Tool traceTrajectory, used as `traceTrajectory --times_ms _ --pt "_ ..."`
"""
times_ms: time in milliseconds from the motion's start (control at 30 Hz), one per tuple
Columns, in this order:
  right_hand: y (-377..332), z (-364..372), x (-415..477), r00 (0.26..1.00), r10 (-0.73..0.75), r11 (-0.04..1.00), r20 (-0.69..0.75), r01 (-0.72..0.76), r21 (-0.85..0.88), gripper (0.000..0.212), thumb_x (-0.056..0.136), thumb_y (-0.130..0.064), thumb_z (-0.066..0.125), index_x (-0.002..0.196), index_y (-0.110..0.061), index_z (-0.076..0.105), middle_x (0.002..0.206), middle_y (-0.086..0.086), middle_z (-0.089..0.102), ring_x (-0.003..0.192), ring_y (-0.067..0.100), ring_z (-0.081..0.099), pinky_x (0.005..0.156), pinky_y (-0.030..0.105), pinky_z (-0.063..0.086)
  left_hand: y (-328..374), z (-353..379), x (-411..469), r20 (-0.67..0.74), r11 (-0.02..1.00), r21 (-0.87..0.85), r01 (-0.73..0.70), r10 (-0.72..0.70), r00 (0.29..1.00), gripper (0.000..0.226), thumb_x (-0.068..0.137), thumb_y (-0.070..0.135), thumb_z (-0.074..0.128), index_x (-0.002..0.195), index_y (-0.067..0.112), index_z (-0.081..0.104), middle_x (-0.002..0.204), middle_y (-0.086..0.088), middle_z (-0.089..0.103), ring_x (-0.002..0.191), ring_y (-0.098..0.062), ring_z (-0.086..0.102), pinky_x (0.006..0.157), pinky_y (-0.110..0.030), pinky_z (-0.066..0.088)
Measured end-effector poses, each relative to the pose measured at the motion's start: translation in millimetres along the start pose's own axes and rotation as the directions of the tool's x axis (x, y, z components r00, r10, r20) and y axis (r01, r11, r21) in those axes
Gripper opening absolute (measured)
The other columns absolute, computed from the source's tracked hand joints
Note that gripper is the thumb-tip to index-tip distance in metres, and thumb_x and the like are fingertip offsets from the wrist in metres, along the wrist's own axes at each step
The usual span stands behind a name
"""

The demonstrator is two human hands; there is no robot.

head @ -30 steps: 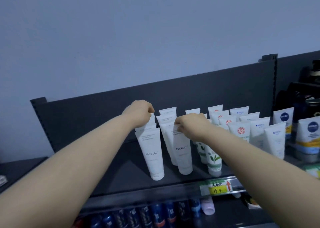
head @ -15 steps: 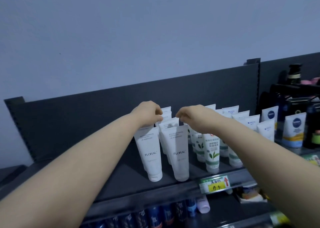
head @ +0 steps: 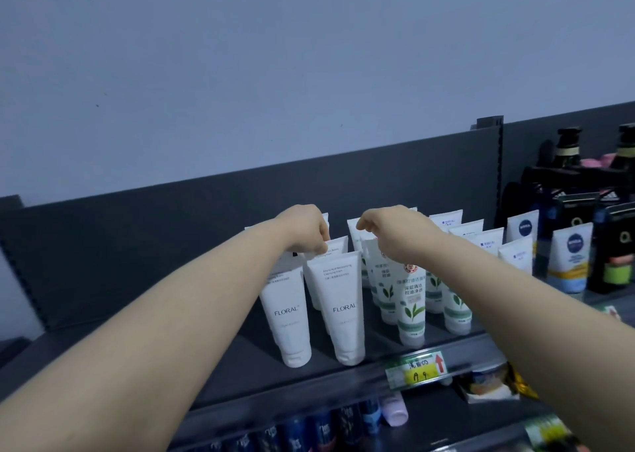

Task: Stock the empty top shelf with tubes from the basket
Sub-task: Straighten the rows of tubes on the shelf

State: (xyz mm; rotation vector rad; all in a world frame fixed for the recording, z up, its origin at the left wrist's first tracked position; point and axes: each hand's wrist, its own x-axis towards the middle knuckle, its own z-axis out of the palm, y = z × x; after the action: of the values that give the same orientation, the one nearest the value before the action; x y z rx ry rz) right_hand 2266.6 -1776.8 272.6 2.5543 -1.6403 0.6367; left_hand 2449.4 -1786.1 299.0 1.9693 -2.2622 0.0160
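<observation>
Head view: right hand [head: 388,235], grasp hidden, has left front white plastic tube [head: 340,300] standing; left hand [head: 304,228] pinches rear white tube [head: 335,245].

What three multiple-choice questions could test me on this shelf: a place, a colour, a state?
1. Where do the FLORAL tubes stand relative to the green-leaf tubes? A right of them; B left of them; C one shelf below.
2. What colour is the arrow on the shelf-edge label? A red; B blue; C black.
3. How do the front FLORAL tubes stand? A lying flat; B upright, cap up; C upright, cap down.
Answers: B, the green-leaf tubes are on their right; A, a red arrow points up; C, caps rest on the top shelf.
</observation>
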Motion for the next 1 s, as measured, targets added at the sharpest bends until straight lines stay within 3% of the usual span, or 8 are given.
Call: traceTrajectory --times_ms 133,233,300,433,533,700,1000 --pt "-3 4 10 1.000 -0.028 0.999 -0.013 0.027 -0.027 0.055 0.084 0.000 0.035 0.128 -0.030 0.051 0.125 -0.005 0.060 0.107 0.022 0.058 0.073 0.032 0.045 -8 -3 4 0.036 0.995 -0.097 0.013 -0.009 0.999 0.011 0.081 0.025 0.068 0.088 0.021 0.076 0.096 0.008 0.072 0.090 -0.012 0.065 0.083 -0.032 0.055" --pt "0 9 20 0.999 -0.041 0.998 -0.022 0.040 -0.051 0.057 0.084 0.002 0.035 0.129 -0.029 0.050 0.124 -0.004 0.060 0.110 0.023 0.056 0.078 0.032 0.039 -22 -12 14 -0.083 0.975 -0.215 0.049 -0.068 0.994 0.014 0.086 0.022 0.063 0.092 0.020 0.076 0.100 0.008 0.071 0.089 -0.010 0.066 0.082 -0.031 0.055" --pt "4 10 25 0.998 -0.052 0.994 -0.040 0.048 -0.094 0.051 0.089 0.000 0.036 0.129 -0.028 0.050 0.124 -0.005 0.060 0.112 0.022 0.055 0.083 0.035 0.034 -32 -14 25 -0.153 0.991 -0.113 0.075 -0.092 0.984 0.017 0.088 0.018 0.060 0.099 0.020 0.072 0.103 0.007 0.068 0.095 -0.015 0.064 0.086 -0.034 0.054" --pt "11 12 31 0.994 -0.090 0.978 -0.053 0.078 -0.195 0.032 0.098 -0.018 0.037 0.125 -0.027 0.052 0.122 -0.005 0.059 0.113 0.021 0.054 0.089 0.038 0.036 -39 -7 49 -0.032 0.993 0.108 0.055 -0.052 0.998 0.023 0.086 0.020 0.063 0.109 0.020 0.066 0.110 0.001 0.063 0.097 -0.022 0.060 0.088 -0.033 0.052" --pt "15 14 35 0.996 -0.071 0.977 -0.062 0.057 -0.205 0.033 0.097 -0.016 0.039 0.125 -0.027 0.053 0.120 -0.006 0.059 0.112 0.021 0.053 0.088 0.038 0.036 -36 1 62 0.036 0.993 0.119 0.015 -0.019 0.999 0.025 0.082 0.019 0.070 0.106 0.015 0.067 0.112 -0.001 0.065 0.099 -0.020 0.061 0.088 -0.035 0.054" --pt "16 13 41 0.996 -0.043 0.980 -0.073 0.028 -0.196 0.038 0.094 -0.010 0.041 0.125 -0.029 0.052 0.120 -0.007 0.059 0.112 0.020 0.053 0.086 0.037 0.035 -28 10 69 -0.028 0.995 0.096 -0.040 0.043 0.999 0.018 0.081 0.010 0.068 0.099 0.012 0.071 0.104 -0.003 0.069 0.099 -0.024 0.065 0.086 -0.039 0.056" --pt "-3 12 49 0.996 -0.061 0.980 -0.071 0.046 -0.195 0.039 0.093 -0.010 0.041 0.126 -0.029 0.052 0.120 -0.006 0.059 0.112 0.021 0.052 0.087 0.038 0.035 -35 10 67 -0.010 0.997 0.020 -0.068 0.068 0.998 0.016 0.080 0.012 0.068 0.095 0.014 0.073 0.098 0.001 0.070 0.097 -0.020 0.065 0.085 -0.036 0.056"
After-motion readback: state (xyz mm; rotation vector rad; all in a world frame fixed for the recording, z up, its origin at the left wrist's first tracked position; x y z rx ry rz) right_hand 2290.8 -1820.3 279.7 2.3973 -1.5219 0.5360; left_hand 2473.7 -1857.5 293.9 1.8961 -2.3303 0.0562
